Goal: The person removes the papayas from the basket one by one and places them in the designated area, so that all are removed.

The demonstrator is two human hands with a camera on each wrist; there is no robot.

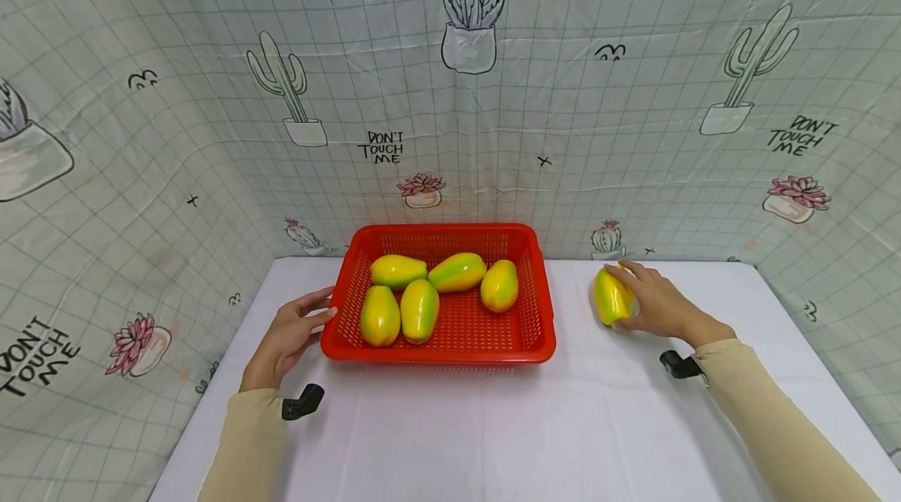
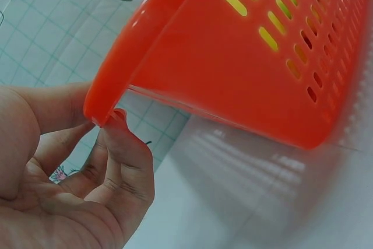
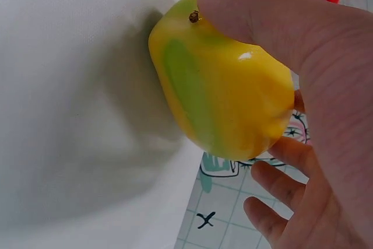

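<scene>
My left hand (image 1: pixel 285 336) pinches the left rim of a red plastic basket (image 1: pixel 439 353) between thumb and fingers, as the left wrist view shows at the basket's corner (image 2: pixel 113 80). Several yellow-green papayas (image 1: pixel 420 312) lie inside, most toward the left and back, one at the right. To the right of the basket, my right hand (image 1: pixel 665 305) grips a single papaya (image 1: pixel 612 297) at its two ends. In the right wrist view, the thumb presses beside the stem end of this papaya (image 3: pixel 227 97) and fingertips reach round its far end. Its shadow falls on the white cloth.
A white-covered table (image 1: pixel 436 432) carries everything. Behind and at the sides hangs a grid-patterned cloth (image 1: pixel 507 119) with cactus drawings, meeting the table's back edge just past the basket. A black wrist camera (image 1: pixel 303 402) sits on the left wrist, another (image 1: pixel 680 364) on the right.
</scene>
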